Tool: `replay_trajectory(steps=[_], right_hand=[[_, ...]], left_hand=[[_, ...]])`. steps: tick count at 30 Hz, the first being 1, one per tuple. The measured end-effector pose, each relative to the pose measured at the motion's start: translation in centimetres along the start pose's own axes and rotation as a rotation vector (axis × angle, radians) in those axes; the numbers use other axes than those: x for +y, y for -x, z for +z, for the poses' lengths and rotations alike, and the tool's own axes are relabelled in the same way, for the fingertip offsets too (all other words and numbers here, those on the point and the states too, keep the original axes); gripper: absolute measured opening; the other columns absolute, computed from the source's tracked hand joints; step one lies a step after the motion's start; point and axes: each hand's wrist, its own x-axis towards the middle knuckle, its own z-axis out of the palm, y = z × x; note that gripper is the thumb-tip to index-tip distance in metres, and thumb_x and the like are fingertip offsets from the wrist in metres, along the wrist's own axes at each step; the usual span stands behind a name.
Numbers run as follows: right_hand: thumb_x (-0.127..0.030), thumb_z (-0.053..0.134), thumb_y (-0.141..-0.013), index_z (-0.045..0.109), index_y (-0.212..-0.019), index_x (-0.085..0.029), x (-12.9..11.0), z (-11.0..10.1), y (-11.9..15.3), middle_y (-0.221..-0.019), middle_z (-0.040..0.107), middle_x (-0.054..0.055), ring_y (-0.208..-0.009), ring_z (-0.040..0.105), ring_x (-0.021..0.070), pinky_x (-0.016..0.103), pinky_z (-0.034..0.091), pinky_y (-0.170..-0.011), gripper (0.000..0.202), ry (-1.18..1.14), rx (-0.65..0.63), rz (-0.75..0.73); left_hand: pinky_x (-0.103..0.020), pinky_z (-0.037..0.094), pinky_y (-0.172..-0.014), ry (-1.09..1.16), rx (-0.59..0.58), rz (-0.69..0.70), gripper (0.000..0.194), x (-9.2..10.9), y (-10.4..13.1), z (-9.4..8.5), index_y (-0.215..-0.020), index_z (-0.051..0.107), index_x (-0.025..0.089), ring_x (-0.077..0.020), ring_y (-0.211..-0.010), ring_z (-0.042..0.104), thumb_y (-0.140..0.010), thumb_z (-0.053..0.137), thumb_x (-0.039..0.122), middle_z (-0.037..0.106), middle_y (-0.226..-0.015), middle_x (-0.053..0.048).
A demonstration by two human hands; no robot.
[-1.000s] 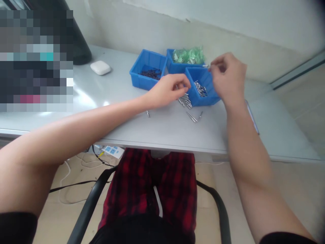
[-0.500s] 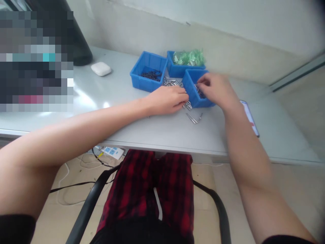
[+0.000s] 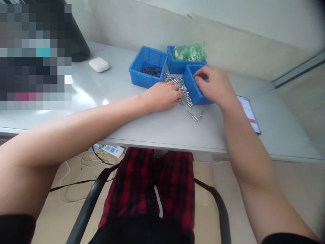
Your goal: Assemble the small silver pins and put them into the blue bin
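Note:
My left hand lies palm down at the near left side of a pile of slim silver metal pins. Its fingers are loosely bent and a little apart, the tips touching the pile. Over the right blue bin is my right hand, thumb and fingers drawn together inside the rim. What they pinch, if anything, is hidden, as is most of that bin's inside. A few loose silver pins rest in front of the pile.
The left blue bin contains dark screws. The back blue bin holds a green plastic bag. A phone lies right of my forearm; a white case and black cylinder are left.
My left hand has drawn slightly left, uncovering more of the pin pile. My right hand has lifted a little within the right bin. The view has shifted slightly.

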Motion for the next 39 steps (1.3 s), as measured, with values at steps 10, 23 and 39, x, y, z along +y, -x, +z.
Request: replay_trajectory(steps=[10, 23, 39], right_hand=[[-0.018, 0.066, -0.107, 0.078, -0.108, -0.030, -0.5, 0.4, 0.3, -0.120, 0.088, 0.008, -0.121, 0.082, 0.0352, 0.059, 0.062, -0.119, 0.017, -0.094, 0.105, -0.165], [-0.022, 0.065, -0.116, 0.077, -0.107, -0.030, -0.7, 0.3, 0.7, -0.109, 0.086, 0.004, -0.101, 0.082, 0.0297, 0.048, 0.065, -0.103, 0.016, -0.093, 0.082, -0.355], [-0.049, 0.065, -0.115, 0.082, -0.112, -0.039, -2.3, -1.4, 1.9, -0.113, 0.088, 0.004, -0.112, 0.081, 0.0372, 0.058, 0.065, -0.115, 0.020, -0.080, -0.019, -0.160]], left_hand=[[-0.044, 0.063, -0.107, 0.032, 0.051, 0.078, 0.035, -0.3, -0.4, 1.2, -0.130, 0.079, 0.011, -0.0343, -0.131, 0.079, -0.115, 0.048, 0.013, 0.083, -0.132, -0.020], [-0.038, 0.056, -0.093, 0.519, 0.169, -0.359, 0.021, 1.0, -1.2, -2.0, -0.125, 0.071, 0.024, -0.0269, -0.110, 0.082, -0.120, 0.050, 0.026, 0.085, -0.116, -0.009], [-0.039, 0.059, -0.094, 0.609, 0.289, -0.323, 0.028, 0.3, -1.1, -1.5, -0.126, 0.070, 0.026, -0.0214, -0.105, 0.077, -0.121, 0.043, 0.031, 0.087, -0.119, -0.006]])
